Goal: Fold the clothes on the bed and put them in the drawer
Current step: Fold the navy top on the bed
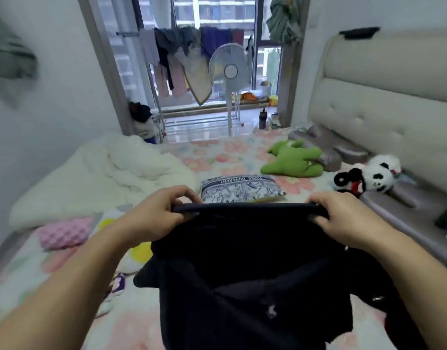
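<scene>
Head view: I'm looking down over both forearms onto the bed (217, 152), its floral sheet running ahead toward the balcony window.
Left hand (156, 215): curling its fingers round one end of the dark garment (242, 274), clamping the top edge.
Right hand (343, 218): doing the same at the other end, fingers wrapping over the band.
Dark garment: hanging between the two hands, with the top edge being pulled taut and level and the rest drooping onto the near part of the sheet. That stretch, I'd judge, is squaring it up for a fold.
Patterned folded piece (240, 189): lying flat just beyond the taut edge, lettered band up. It is possibly one already folded, though I cannot tell if it is clothing.
White duvet (103, 173): bunching at the left side, seemingly leaving the middle as working space.
Green plush toy (293, 162) and panda plush (369, 175): lying over by the headboard (381, 97), well apart from the garment.
Pink cushion (63, 232): sitting left of the left forearm, beside the duvet.
Drawer: not showing anywhere here.
Progress: folding of this piece looks to be just beginning, and stowing is not yet done.
</scene>
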